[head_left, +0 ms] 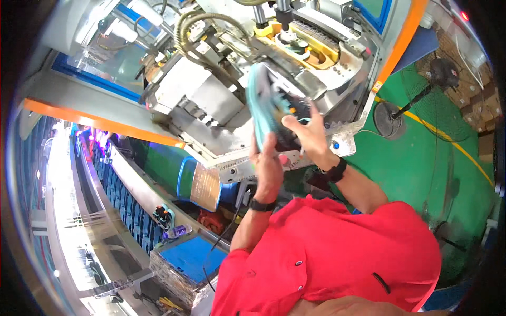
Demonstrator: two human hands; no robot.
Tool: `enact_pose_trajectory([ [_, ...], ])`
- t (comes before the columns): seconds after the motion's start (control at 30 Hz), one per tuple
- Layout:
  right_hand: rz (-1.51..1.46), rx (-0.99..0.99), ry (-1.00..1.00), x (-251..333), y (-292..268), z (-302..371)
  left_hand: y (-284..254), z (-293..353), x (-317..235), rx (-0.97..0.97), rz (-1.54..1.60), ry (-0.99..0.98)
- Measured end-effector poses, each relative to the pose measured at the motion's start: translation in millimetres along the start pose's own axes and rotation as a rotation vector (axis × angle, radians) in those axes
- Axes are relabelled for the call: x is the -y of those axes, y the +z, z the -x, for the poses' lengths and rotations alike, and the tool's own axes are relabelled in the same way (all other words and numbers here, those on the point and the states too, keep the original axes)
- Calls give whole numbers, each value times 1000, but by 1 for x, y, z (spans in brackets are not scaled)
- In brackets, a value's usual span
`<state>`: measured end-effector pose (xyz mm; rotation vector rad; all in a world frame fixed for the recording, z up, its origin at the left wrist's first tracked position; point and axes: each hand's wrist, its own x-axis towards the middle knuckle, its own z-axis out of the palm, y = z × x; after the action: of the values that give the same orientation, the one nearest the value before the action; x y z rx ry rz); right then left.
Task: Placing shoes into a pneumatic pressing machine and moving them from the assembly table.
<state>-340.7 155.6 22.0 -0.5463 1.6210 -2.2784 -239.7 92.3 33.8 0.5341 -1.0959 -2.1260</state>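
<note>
Both hands hold a teal and dark sports shoe (259,102), tilted in front of the machine and partly smeared by motion. My left hand (268,166) grips its lower left part, along the teal sole, with the thumb up. My right hand (312,138) is closed on the right side near the dark upper, thumb across it. Just beyond the shoe lies the metal work area of the machine (216,97). Farther back, another shoe part (295,47) sits under a press rod (284,16) in a yellow holder (329,55).
Orange frame edges (105,121) border the machine, and ribbed hoses (187,26) hang over it. To the left runs a conveyor (129,174) with a dark shoe (164,216) on it. A blue-topped box (190,258) stands near my left side; a floor fan (441,73) stands at right.
</note>
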Motion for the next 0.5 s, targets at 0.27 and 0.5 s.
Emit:
enact_pose_trajectory([
  [0.27, 0, -188, 114, -2, -84, -92, 4, -157, 63, 321, -215, -109],
  [0.5, 372, -312, -25, 28, -97, -105, -65, -376, 152, -112, -1045, 116],
])
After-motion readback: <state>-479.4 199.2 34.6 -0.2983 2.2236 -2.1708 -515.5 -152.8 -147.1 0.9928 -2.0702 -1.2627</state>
